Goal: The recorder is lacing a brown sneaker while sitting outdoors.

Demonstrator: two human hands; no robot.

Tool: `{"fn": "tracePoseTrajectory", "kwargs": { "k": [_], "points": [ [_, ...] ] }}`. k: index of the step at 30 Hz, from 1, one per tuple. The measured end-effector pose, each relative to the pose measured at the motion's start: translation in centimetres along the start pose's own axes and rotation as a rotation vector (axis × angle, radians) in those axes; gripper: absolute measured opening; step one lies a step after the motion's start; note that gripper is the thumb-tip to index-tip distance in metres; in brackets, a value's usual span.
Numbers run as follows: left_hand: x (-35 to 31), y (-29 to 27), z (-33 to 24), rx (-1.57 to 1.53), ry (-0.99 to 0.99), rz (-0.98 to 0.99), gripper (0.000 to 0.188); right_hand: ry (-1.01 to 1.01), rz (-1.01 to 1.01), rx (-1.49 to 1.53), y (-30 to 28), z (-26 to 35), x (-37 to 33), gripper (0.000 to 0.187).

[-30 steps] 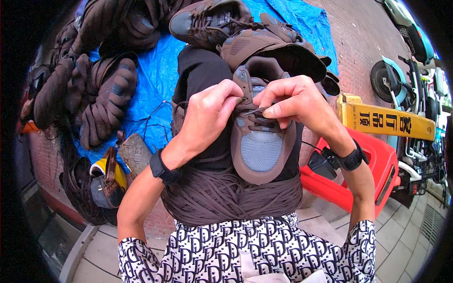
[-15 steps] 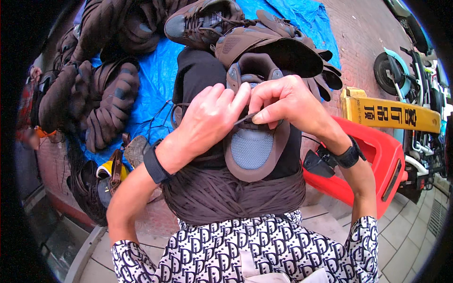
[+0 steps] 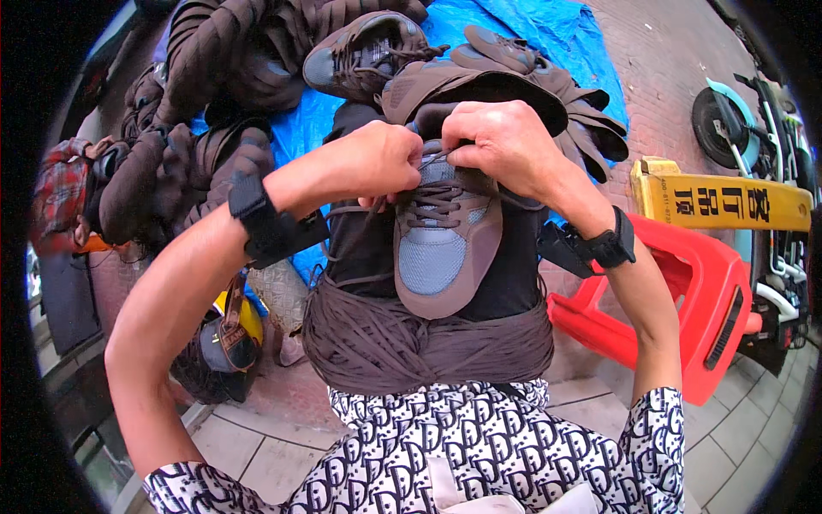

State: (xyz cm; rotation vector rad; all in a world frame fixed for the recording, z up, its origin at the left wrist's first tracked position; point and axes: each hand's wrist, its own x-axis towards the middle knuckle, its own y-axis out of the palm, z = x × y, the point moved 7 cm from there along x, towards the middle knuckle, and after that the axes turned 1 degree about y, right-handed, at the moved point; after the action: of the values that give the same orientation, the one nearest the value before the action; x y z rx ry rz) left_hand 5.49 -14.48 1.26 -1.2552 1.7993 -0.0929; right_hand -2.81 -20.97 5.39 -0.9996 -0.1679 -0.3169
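On my lap, toe toward me, rests a brown sneaker (image 3: 432,264) with a blue-grey mesh toe. Dark shoelaces (image 3: 438,202) cross over its tongue in several rows. My left hand (image 3: 390,161) is closed at the upper left of the lacing, pinching the lace; a loose length hangs below it. On the opposite side, my right hand (image 3: 505,146) has thumb and forefinger pinched on the lace near the top eyelets. The fingers partly hide the upper eyelets and the shoe's opening. A thick bundle of loose laces (image 3: 428,343) lies across my lap, nearer me than the toe.
More brown shoes (image 3: 368,56) are piled ahead on a blue tarp (image 3: 548,34); stacked shoe parts (image 3: 184,171) lie to the left. A red plastic stool (image 3: 702,308) and a yellow box-shaped beam (image 3: 728,197) stand right. Someone in a plaid sleeve (image 3: 64,188) is at far left.
Both hands have moved up the shoe toward its opening, and the left forearm has swung outward. Crossed laces that the hands covered now show. The shoe has shifted slightly left and away.
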Motion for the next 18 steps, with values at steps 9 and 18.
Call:
{"fn": "tracePoseTrajectory", "kwargs": {
  "k": [9,18],
  "points": [
    [-3.7,1.3,-7.1,0.881,0.830,-0.562,0.004,-0.024,-0.093,-0.056,-1.0,-0.2,-0.4,0.011],
    [-3.6,0.9,-3.9,0.275,0.630,-0.583,0.010,0.031,0.306,-0.256,2.5,-0.4,3.0,0.014]
  ]
}}
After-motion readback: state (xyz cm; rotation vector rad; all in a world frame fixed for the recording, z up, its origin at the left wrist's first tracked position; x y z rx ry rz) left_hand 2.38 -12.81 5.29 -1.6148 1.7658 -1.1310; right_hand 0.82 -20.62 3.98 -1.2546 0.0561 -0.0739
